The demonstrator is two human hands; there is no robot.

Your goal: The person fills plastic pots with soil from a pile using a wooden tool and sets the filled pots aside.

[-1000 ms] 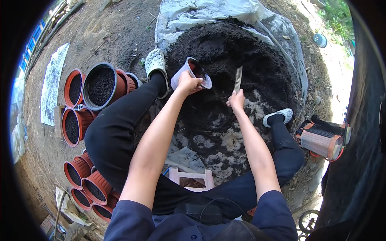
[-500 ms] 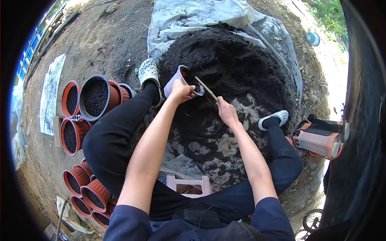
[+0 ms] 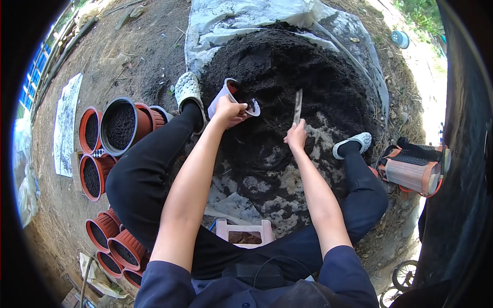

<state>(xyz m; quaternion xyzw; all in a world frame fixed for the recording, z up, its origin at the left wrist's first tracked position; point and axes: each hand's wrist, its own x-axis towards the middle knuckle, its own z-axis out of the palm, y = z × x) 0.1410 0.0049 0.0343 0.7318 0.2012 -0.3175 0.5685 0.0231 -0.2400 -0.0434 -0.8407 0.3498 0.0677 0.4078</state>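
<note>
My left hand is closed around a pale pot that is tilted with its mouth toward the right; reddish-brown shows inside it. To the right, my right hand grips the lower end of a narrow flat stick, which points away from me over the dark soil. The stick and the pot are apart. Beneath both hands the soil lies heaped on a whitish sheet, with paler patches nearer to me.
Soil-filled pots stand left of my leg, with more reddish pots nearer. A pale stool is between my legs. At the right sits an orange and grey box-like object; a small bluish pot lies farther off.
The stick was across the pot's mouth half a second ago; my right hand has since swung it to the right, away from the pot. My left hand still holds the pot.
</note>
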